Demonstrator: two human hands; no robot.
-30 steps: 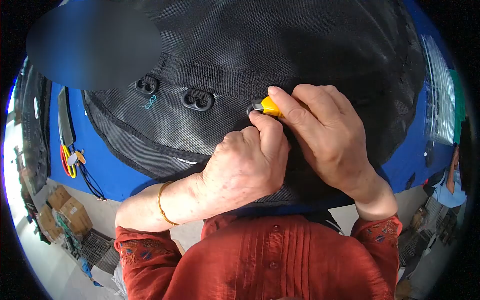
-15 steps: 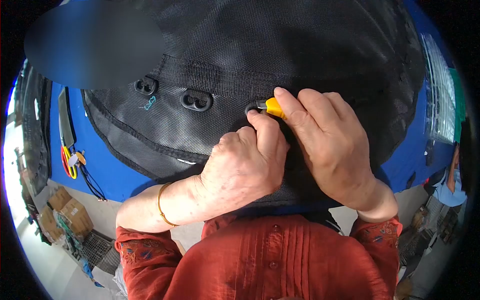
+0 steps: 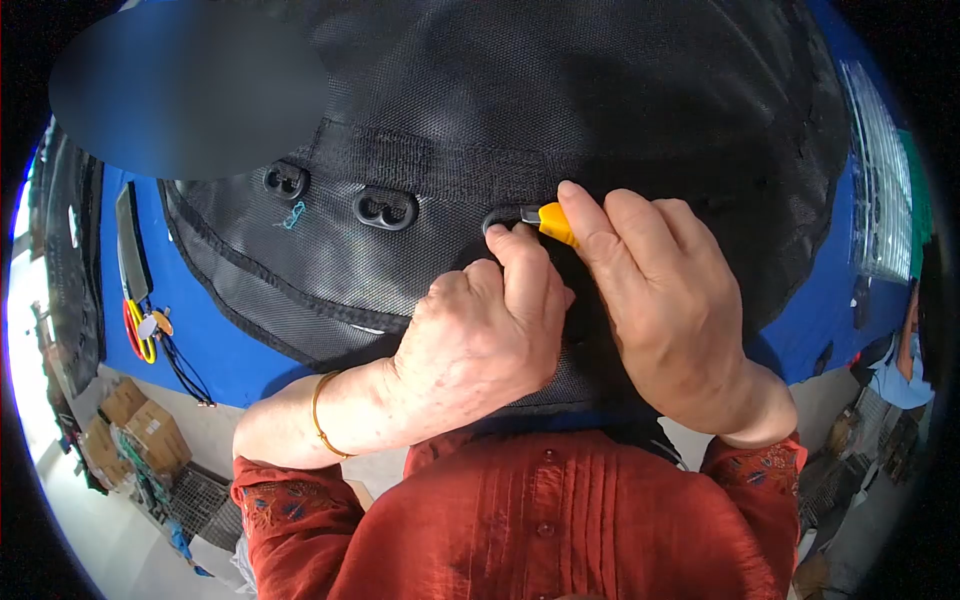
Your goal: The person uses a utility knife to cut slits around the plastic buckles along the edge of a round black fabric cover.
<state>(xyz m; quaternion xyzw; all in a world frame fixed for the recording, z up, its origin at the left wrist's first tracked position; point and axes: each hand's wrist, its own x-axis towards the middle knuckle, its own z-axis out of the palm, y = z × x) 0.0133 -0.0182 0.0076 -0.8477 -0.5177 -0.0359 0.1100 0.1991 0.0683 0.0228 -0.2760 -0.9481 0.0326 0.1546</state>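
Note:
A large piece of black woven fabric lies spread before me. My left hand is curled closed at the fabric, its index fingertip pressing a black plastic eyelet; the other fingertips are hidden. In my right hand is a yellow utility knife. Its short metal blade points left, at the eyelet's right side. Whether the blade is cutting into the fabric I cannot tell. Two more black eyelets with twin holes, a middle one and a left one, sit along the sewn band.
A bit of teal thread lies on the fabric. On the blue table at left are a long flat blade and scissors with red and yellow handles. Clear plastic sheeting lies at right. Cardboard boxes stand on the floor.
The knife blade has shifted slightly right, showing a little more of itself beside the eyelet. My left hand and the fabric with its eyelets have moved slightly left and down.

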